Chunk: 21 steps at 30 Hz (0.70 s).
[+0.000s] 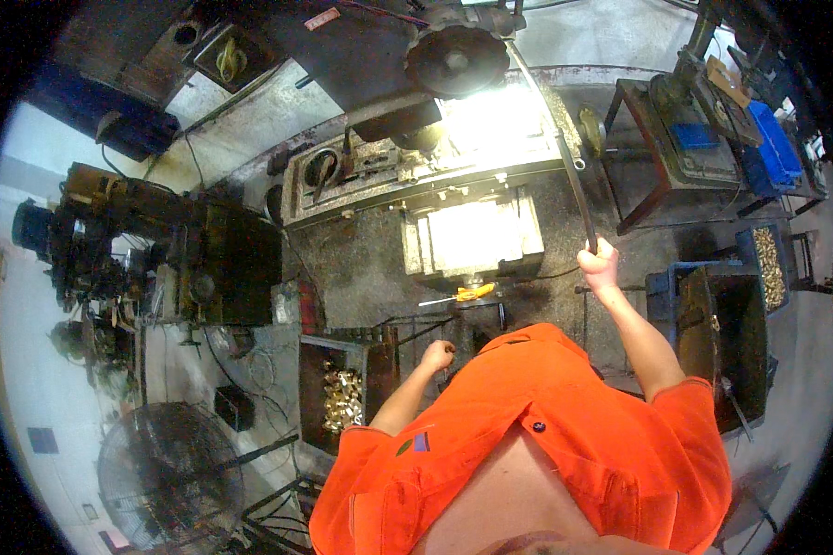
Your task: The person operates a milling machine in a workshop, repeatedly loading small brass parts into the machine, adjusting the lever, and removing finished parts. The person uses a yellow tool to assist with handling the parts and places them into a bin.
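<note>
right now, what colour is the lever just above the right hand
The lever is near-black there; head view.

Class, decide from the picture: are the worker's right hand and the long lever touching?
Touching. The head view shows the right hand closed around the lower end of the long lever.

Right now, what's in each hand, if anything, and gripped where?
Right hand: the long bar, by its near end. Left hand: cannot be told.

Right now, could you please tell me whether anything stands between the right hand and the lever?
Nothing visible does: the right hand has its grip closed around the near end of the lever. The yellow object lies off to the left, not between them.
</note>
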Motion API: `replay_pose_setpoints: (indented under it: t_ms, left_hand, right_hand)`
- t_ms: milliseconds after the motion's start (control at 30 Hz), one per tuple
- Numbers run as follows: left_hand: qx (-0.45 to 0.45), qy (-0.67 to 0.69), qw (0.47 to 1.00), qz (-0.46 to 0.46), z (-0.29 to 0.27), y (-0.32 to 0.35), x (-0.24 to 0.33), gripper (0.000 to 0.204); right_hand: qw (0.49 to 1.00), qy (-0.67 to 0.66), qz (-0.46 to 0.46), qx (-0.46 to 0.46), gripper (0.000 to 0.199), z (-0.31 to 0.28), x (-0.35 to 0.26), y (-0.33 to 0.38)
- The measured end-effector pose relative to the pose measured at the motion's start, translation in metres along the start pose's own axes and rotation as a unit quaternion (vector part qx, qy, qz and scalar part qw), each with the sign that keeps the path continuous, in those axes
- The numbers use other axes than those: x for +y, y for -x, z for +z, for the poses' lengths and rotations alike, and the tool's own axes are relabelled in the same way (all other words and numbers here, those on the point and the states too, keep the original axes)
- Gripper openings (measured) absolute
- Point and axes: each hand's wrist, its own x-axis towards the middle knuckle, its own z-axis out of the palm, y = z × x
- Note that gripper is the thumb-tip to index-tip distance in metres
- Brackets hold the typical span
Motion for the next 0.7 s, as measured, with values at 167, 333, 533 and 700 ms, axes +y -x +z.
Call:
replay_pose_setpoints:
  t_ms: [167,333,533,700]
  left_hand:
    - [0.013,-0.045,0.999,0.015,-0.002,0.003,0.001,0.028]
    - [0.011,0.002,1.000,0.002,0.002,0.002,-0.009,0.028]
    - [0.009,-0.019,1.000,-0.008,-0.002,0.007,-0.001,0.027]
    - [0.029,-0.033,0.999,0.005,-0.007,0.010,0.001,0.026]
  right_hand:
    - [0.999,0.021,-0.040,0.016,0.007,0.005,0.012,-0.005]
    - [0.999,0.020,-0.029,0.006,0.008,0.009,0.009,-0.010]
    - [0.998,0.007,-0.063,0.013,0.008,0.014,0.014,-0.016]
    - [0.997,0.015,-0.074,0.026,0.009,0.021,0.024,-0.022]
